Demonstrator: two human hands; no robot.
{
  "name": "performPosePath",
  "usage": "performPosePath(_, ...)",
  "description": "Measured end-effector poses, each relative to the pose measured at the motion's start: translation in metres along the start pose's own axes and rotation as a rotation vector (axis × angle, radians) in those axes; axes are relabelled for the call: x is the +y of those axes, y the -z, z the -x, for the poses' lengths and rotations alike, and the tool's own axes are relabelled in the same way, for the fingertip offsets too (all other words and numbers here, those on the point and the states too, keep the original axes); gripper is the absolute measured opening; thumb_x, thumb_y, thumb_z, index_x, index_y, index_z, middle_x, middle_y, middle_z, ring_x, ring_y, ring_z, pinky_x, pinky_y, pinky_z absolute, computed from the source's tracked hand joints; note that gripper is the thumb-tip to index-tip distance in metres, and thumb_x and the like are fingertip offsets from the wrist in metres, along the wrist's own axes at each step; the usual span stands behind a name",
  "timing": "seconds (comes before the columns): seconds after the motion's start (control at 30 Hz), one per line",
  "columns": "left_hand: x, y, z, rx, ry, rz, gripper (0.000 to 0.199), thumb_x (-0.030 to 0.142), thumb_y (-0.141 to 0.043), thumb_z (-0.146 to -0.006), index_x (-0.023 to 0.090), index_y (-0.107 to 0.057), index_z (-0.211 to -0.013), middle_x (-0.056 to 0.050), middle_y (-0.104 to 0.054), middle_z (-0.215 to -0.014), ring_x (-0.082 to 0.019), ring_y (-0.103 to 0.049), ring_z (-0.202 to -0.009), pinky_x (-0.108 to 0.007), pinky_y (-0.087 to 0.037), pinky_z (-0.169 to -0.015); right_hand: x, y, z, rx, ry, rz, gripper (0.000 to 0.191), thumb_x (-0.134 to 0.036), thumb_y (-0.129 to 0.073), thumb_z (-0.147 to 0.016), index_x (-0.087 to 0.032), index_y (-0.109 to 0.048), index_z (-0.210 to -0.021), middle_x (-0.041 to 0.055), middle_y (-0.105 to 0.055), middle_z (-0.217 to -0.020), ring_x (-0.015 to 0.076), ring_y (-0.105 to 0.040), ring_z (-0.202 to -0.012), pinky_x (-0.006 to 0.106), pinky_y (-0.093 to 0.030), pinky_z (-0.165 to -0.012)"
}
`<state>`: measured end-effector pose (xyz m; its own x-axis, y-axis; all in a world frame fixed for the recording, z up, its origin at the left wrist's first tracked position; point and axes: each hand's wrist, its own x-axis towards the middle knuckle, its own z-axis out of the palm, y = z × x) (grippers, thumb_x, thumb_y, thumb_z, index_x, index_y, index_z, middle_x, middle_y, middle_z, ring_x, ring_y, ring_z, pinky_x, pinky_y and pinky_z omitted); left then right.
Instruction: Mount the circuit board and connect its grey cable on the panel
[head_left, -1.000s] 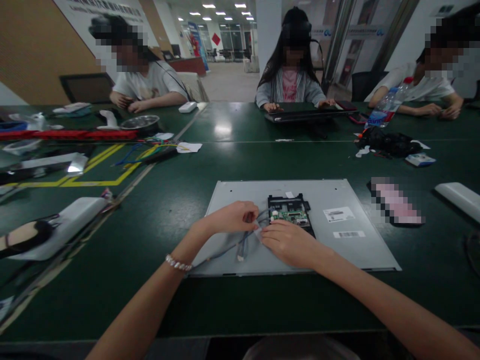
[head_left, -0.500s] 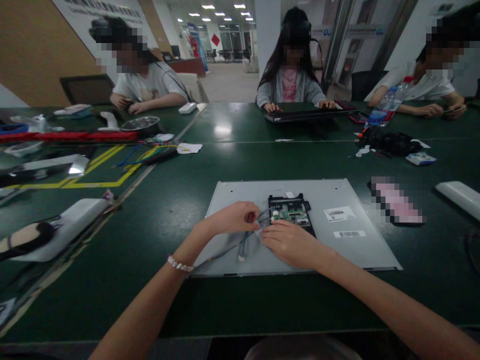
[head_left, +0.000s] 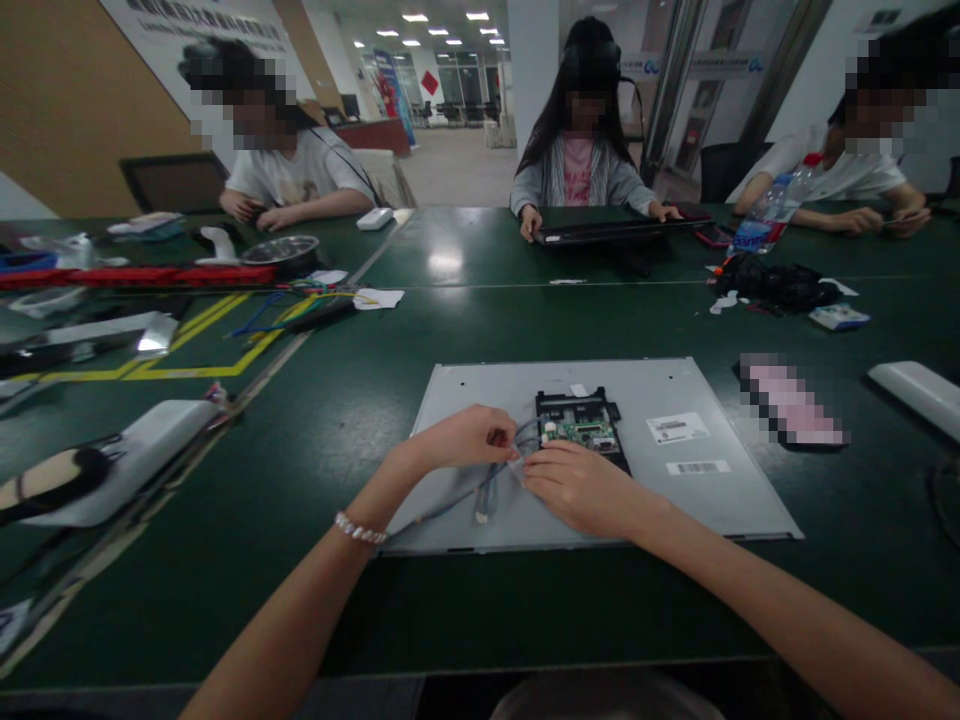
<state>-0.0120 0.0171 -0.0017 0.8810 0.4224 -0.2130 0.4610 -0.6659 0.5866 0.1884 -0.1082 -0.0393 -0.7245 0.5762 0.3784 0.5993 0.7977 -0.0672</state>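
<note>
A person's two bare hands work over a pale grey panel lying flat on a dark green table, its back upward, probably so that the circuit board at its middle can be reached. The left hand, curled beside the board, brings thumb and fingertip together and seems to pinch a clear strip near the cables. The right hand lies low, fingers straight and close together, perhaps to steady the panel; whether its fingertips grip the strip, I cannot tell. The panel is a smooth, metal-looking rectangle with thin raised edges and two white paper labels. The board is green, dotted with small components, in a black frame that looks like plastic. The cables are grey, thin and bendable, bunched to its left. A beaded bracelet (pale, round and shiny) circles the left wrist. Across the glossy tabletop sit three other people, the middle one holding a flat black panel.
</note>
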Motion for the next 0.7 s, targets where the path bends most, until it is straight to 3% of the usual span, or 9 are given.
performPosePath(0.27,0.009,0.002,0.002,-0.002,-0.015,-0.063,0.015,0.026,-0.055,-0.082,0.017,-0.057,-0.070,-0.001,-0.055,-0.071,-0.011,-0.047,-0.062,-0.027,-0.031,-0.060,-0.001,0.003,0.000,0.014,0.004,0.024,0.026,-0.012,-0.048,-0.095,-0.011,-0.069,-0.111,0.0096,-0.072,-0.117,0.0203,-0.062,-0.113,0.040,-0.042,-0.107)
performPosePath(0.53,0.015,0.002,0.002,-0.007,0.020,-0.068,0.015,0.031,-0.054,-0.084,0.017,-0.060,-0.081,0.000,-0.056,-0.072,-0.012,-0.048,-0.064,-0.025,-0.032,-0.060,-0.001,0.003,0.000,-0.009,0.011,0.024,0.027,-0.013,-0.047,-0.096,-0.010,-0.068,-0.113,0.0093,-0.072,-0.116,0.0217,-0.060,-0.115,0.040,-0.040,-0.108)
performPosePath(0.7,0.014,0.002,0.001,-0.006,0.023,-0.067,0.016,0.031,-0.053,-0.082,0.017,-0.060,-0.081,-0.001,-0.057,-0.074,-0.012,-0.050,-0.066,-0.026,-0.033,-0.062,0.004,0.018,0.004,0.060,-0.082,0.017,0.028,-0.015,-0.049,-0.095,-0.013,-0.067,-0.116,0.0094,-0.070,-0.120,0.0216,-0.059,-0.118,0.042,-0.041,-0.108)
